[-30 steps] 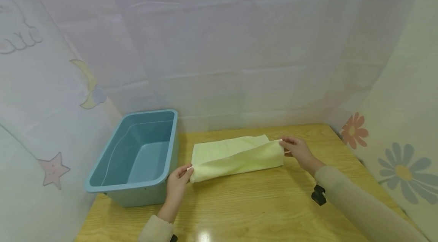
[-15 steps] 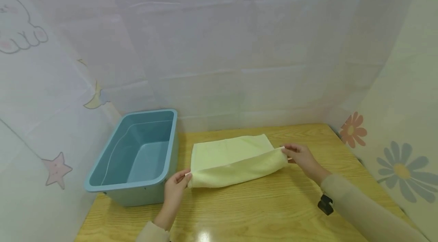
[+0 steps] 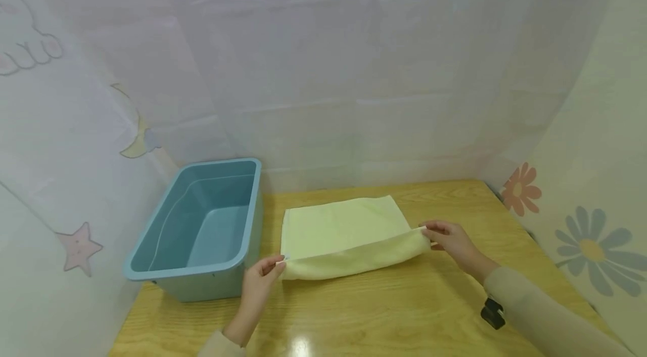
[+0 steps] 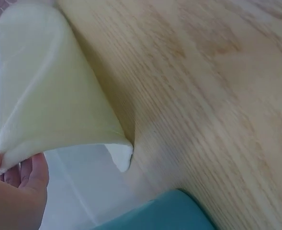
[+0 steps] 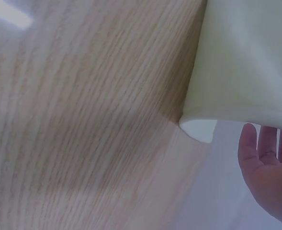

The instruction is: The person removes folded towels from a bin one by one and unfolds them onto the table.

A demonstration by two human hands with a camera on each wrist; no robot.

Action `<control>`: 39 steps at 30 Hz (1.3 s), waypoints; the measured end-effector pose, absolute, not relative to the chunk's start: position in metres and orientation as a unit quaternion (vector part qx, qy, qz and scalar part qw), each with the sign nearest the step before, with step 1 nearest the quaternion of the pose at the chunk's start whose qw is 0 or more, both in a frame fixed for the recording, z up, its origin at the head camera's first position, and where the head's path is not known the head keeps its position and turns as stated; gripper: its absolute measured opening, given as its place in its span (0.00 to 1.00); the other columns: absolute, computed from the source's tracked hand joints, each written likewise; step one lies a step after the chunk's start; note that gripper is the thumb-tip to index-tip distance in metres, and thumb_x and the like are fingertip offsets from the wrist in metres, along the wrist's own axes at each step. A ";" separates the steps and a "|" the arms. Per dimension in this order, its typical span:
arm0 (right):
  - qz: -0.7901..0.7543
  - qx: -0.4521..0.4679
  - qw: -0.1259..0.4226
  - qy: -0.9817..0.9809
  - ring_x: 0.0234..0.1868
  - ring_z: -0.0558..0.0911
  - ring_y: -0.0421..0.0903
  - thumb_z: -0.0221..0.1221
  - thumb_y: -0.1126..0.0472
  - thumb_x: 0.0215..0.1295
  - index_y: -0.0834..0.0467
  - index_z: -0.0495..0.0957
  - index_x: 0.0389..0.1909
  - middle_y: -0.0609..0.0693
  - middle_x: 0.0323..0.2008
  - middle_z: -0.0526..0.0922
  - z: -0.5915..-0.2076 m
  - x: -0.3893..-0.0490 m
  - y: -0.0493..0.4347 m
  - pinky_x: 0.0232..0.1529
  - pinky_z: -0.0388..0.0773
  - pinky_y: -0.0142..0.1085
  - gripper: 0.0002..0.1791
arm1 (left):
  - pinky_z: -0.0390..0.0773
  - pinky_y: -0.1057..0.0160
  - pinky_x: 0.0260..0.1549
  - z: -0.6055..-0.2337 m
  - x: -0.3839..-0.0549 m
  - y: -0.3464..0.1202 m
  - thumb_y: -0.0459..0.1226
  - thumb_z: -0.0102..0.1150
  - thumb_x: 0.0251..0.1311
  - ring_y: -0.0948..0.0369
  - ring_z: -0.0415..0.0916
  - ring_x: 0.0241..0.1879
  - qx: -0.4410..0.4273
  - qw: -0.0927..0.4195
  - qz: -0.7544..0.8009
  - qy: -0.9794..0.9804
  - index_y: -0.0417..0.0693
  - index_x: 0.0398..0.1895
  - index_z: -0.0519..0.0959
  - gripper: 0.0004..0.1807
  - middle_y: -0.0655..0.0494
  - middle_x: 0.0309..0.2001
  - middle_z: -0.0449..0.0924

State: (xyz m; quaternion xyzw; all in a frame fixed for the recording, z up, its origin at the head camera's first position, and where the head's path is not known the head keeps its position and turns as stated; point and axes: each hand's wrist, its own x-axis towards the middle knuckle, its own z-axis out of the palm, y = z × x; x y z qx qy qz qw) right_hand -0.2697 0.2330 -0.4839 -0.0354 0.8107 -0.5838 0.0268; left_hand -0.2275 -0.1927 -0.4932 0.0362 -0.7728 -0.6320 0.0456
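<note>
A pale yellow towel (image 3: 343, 225) lies on the wooden table, its near edge lifted and curved up off the wood. My left hand (image 3: 259, 285) pinches the near left corner between thumb and fingers. At the opposite end, my right hand (image 3: 455, 245) pinches the near right corner. The left wrist view shows the towel's raised edge (image 4: 45, 91) sloping away from the left hand (image 4: 18, 191). In the right wrist view, the right hand's fingers (image 5: 248, 146) are under the towel's side, and the thumb is out of view.
A blue plastic tub (image 3: 253, 205) stands left of the towel, close to my left hand. The wooden table (image 3: 384, 312) extends in front of the towel and to the right. Printed cloth sheets (image 3: 323, 65) hang behind and at both sides.
Both hands have drawn the towel's held edge toward me and slightly down, the right hand also moving right. More of the towel's flat far part shows. The tub has stayed put.
</note>
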 end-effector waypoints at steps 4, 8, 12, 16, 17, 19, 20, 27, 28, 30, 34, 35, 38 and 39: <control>-0.583 -0.035 0.039 0.811 0.42 0.80 0.39 0.55 0.58 0.72 0.75 0.71 0.57 0.60 0.49 0.79 -0.487 -0.264 0.236 0.47 0.80 0.46 0.24 | 0.77 0.73 0.36 -0.495 -0.223 -0.195 0.32 0.62 0.63 0.65 0.78 0.39 0.022 0.036 -0.622 -0.782 0.29 0.44 0.81 0.13 0.40 0.46 0.83; -0.579 -0.037 0.054 0.813 0.43 0.79 0.37 0.55 0.58 0.72 0.75 0.71 0.57 0.61 0.51 0.78 -0.492 -0.257 0.239 0.49 0.79 0.47 0.24 | 0.78 0.73 0.36 -0.497 -0.218 -0.198 0.32 0.63 0.62 0.65 0.79 0.40 0.007 0.025 -0.618 -0.786 0.28 0.43 0.81 0.13 0.40 0.45 0.83; -0.574 -0.052 0.062 0.815 0.45 0.78 0.34 0.55 0.59 0.72 0.75 0.72 0.55 0.64 0.53 0.77 -0.498 -0.251 0.244 0.50 0.79 0.47 0.22 | 0.78 0.73 0.39 -0.504 -0.214 -0.202 0.32 0.64 0.60 0.65 0.79 0.43 -0.014 0.009 -0.619 -0.785 0.29 0.41 0.82 0.12 0.40 0.45 0.83; -0.573 -0.076 0.083 0.812 0.46 0.77 0.32 0.55 0.60 0.72 0.76 0.72 0.54 0.69 0.56 0.74 -0.504 -0.244 0.249 0.51 0.79 0.49 0.22 | 0.79 0.71 0.41 -0.512 -0.211 -0.208 0.31 0.64 0.60 0.67 0.79 0.43 -0.039 -0.021 -0.615 -0.787 0.30 0.40 0.83 0.10 0.40 0.45 0.84; -0.572 -0.082 0.087 0.811 0.46 0.77 0.32 0.55 0.60 0.72 0.77 0.71 0.54 0.70 0.56 0.74 -0.506 -0.243 0.250 0.51 0.78 0.50 0.22 | 0.79 0.70 0.41 -0.514 -0.210 -0.209 0.31 0.64 0.60 0.68 0.79 0.42 -0.046 -0.028 -0.612 -0.789 0.30 0.41 0.83 0.10 0.40 0.44 0.84; -0.569 -0.095 0.095 0.811 0.46 0.77 0.34 0.55 0.61 0.72 0.77 0.71 0.54 0.71 0.55 0.73 -0.509 -0.240 0.252 0.51 0.78 0.51 0.22 | 0.80 0.68 0.40 -0.517 -0.208 -0.211 0.31 0.64 0.60 0.68 0.79 0.41 -0.055 -0.043 -0.607 -0.792 0.30 0.41 0.83 0.10 0.40 0.44 0.84; -0.567 -0.098 0.097 0.812 0.46 0.78 0.34 0.55 0.61 0.72 0.77 0.71 0.54 0.70 0.54 0.74 -0.510 -0.239 0.253 0.50 0.79 0.51 0.22 | 0.80 0.68 0.40 -0.519 -0.208 -0.212 0.32 0.64 0.60 0.68 0.79 0.41 -0.061 -0.047 -0.602 -0.794 0.30 0.41 0.83 0.11 0.40 0.44 0.84; -0.541 -0.126 0.121 0.823 0.44 0.78 0.34 0.56 0.62 0.71 0.73 0.77 0.50 0.63 0.49 0.80 -0.517 -0.232 0.260 0.45 0.79 0.38 0.17 | 0.80 0.68 0.39 -0.524 -0.199 -0.215 0.33 0.63 0.61 0.56 0.80 0.45 -0.093 -0.064 -0.560 -0.821 0.32 0.41 0.84 0.11 0.42 0.43 0.84; -0.535 -0.138 0.121 0.825 0.43 0.78 0.34 0.56 0.62 0.70 0.72 0.78 0.49 0.63 0.48 0.80 -0.518 -0.231 0.262 0.44 0.79 0.37 0.16 | 0.80 0.67 0.39 -0.525 -0.198 -0.216 0.34 0.63 0.61 0.54 0.80 0.45 -0.102 -0.068 -0.554 -0.824 0.32 0.42 0.84 0.11 0.42 0.44 0.84; -0.524 -0.158 0.124 0.828 0.43 0.77 0.32 0.57 0.63 0.70 0.71 0.79 0.47 0.60 0.47 0.81 -0.521 -0.230 0.264 0.43 0.78 0.32 0.14 | 0.81 0.65 0.41 -0.526 -0.195 -0.217 0.34 0.63 0.61 0.51 0.80 0.48 -0.120 -0.077 -0.544 -0.827 0.32 0.42 0.84 0.12 0.41 0.45 0.84; -0.501 -0.205 0.126 0.831 0.42 0.76 0.30 0.57 0.65 0.69 0.70 0.80 0.44 0.52 0.43 0.83 -0.530 -0.228 0.268 0.41 0.77 0.30 0.11 | 0.81 0.58 0.45 -0.530 -0.190 -0.219 0.35 0.63 0.62 0.40 0.77 0.52 -0.163 -0.085 -0.515 -0.837 0.34 0.43 0.84 0.12 0.40 0.47 0.83; -0.493 -0.218 0.126 0.833 0.43 0.76 0.30 0.57 0.66 0.69 0.70 0.80 0.44 0.50 0.42 0.83 -0.532 -0.228 0.269 0.41 0.77 0.30 0.11 | 0.81 0.58 0.45 -0.531 -0.189 -0.220 0.34 0.63 0.61 0.40 0.76 0.52 -0.171 -0.083 -0.509 -0.839 0.34 0.43 0.84 0.12 0.41 0.47 0.83; -0.469 -0.265 0.114 0.835 0.44 0.76 0.30 0.57 0.69 0.68 0.69 0.80 0.42 0.51 0.42 0.84 -0.538 -0.227 0.271 0.41 0.79 0.40 0.08 | 0.81 0.57 0.47 -0.535 -0.188 -0.221 0.33 0.63 0.61 0.44 0.78 0.52 -0.201 -0.067 -0.482 -0.850 0.36 0.42 0.85 0.10 0.44 0.45 0.84; -0.461 -0.277 0.113 0.835 0.44 0.76 0.30 0.57 0.69 0.68 0.68 0.80 0.41 0.52 0.42 0.84 -0.540 -0.227 0.271 0.41 0.79 0.46 0.07 | 0.81 0.58 0.47 -0.536 -0.187 -0.221 0.33 0.63 0.60 0.47 0.79 0.51 -0.209 -0.061 -0.473 -0.854 0.37 0.42 0.85 0.09 0.45 0.45 0.85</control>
